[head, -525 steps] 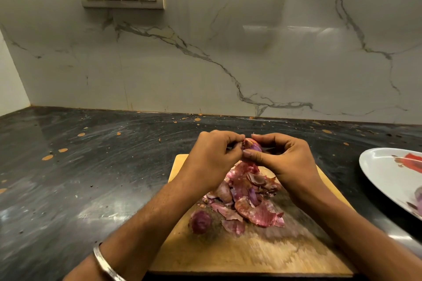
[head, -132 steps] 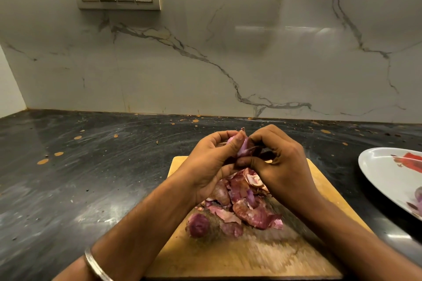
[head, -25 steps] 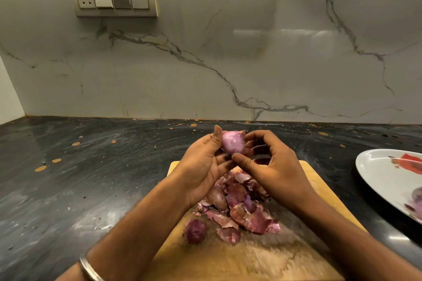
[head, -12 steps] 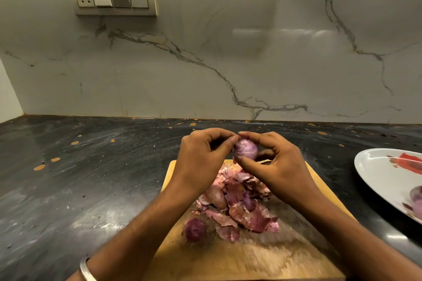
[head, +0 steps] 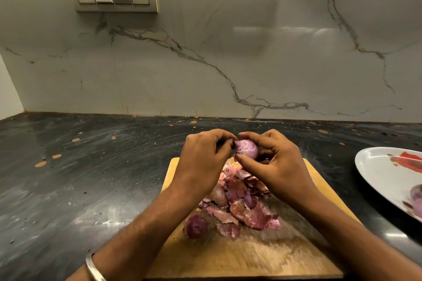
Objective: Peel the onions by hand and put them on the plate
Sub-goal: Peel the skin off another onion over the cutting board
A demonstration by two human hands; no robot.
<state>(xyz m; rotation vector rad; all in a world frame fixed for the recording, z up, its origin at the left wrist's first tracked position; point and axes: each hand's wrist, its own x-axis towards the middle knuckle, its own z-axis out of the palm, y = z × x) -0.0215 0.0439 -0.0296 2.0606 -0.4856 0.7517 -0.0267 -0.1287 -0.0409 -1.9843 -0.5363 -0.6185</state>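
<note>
Dark counter (head: 91, 189) bare leftward | both hands' grip — left hand (head: 203, 162), right hand (head: 276, 166) — pinching onion (head: 246, 149) above board (head: 251, 258) | plate (head: 379, 166) at right edge

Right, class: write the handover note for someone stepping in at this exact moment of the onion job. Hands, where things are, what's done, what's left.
Right hand: holds a small, mostly peeled onion above the cutting board.
Left hand: pinches at the onion's tip, where a bit of skin seems to remain.
Peels lie piled on the board; one dark unpeeled onion sits at the pile's near left edge, perhaps another within it.
Plate, at the right, holds at least one peeled onion.
Left: finish this onion, plate it, then peel and plate whatever remains on the board.
</note>
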